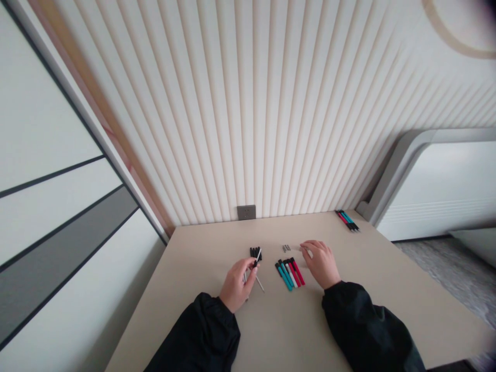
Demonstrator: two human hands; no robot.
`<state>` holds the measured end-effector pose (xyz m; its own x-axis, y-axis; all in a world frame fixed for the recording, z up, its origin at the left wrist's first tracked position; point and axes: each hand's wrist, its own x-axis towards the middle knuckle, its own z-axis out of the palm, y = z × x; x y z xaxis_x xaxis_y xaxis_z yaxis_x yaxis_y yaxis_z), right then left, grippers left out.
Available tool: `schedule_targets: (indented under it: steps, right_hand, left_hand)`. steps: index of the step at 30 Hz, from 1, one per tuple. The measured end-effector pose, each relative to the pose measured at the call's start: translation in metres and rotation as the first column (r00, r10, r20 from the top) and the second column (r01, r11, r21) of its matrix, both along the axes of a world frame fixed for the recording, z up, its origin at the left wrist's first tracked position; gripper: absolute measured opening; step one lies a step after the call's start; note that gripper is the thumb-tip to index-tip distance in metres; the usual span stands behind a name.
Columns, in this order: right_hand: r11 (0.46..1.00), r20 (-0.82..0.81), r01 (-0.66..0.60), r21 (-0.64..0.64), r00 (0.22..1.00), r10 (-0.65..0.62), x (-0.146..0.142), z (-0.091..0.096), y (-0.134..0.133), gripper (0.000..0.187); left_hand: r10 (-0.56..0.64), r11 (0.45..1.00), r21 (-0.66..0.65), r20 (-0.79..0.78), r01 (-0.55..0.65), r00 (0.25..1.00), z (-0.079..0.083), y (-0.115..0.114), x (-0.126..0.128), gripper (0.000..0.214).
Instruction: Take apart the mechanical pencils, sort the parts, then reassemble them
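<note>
My left hand (235,284) pinches a small black pen part with a thin pale refill (259,253) standing up out of it. Just behind it lies a row of short black pen pieces (253,251). Loose thin refills (261,284) rest on the table beside and partly under that hand. On the other side, my right hand (322,262) is held above the table with thumb and forefinger together; whatever is between them is too small to make out. Between the hands lie several teal, white and red pen barrels (290,274) with black ends. A few tiny grey metal pieces (286,248) sit behind them.
Several pens (347,221) in red and teal lie together at the table's far right corner. The beige table (287,330) meets a ribbed wall with a dark socket (246,212). A white cabinet stands left, and a grey-white headboard (437,181) right.
</note>
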<state>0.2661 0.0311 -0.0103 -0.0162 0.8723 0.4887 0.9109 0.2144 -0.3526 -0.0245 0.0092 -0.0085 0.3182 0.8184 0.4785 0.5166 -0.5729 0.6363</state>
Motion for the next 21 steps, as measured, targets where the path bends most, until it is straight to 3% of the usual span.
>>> schedule_targets:
  steps: [11,21]
  right_hand:
    - [0.985,0.248,-0.147,-0.089,0.954,0.165,-0.067,0.015,-0.029,0.013]
    - [0.981,0.254,-0.117,-0.153,0.955,0.153,-0.074,0.014,-0.033,0.011]
  left_hand:
    - [0.043,0.998,-0.052,-0.021,-0.044,0.999,0.003,-0.002,0.001,0.011]
    - [0.024,1.000,-0.005,-0.003,-0.024,1.000,0.004,-0.003,0.001,0.009]
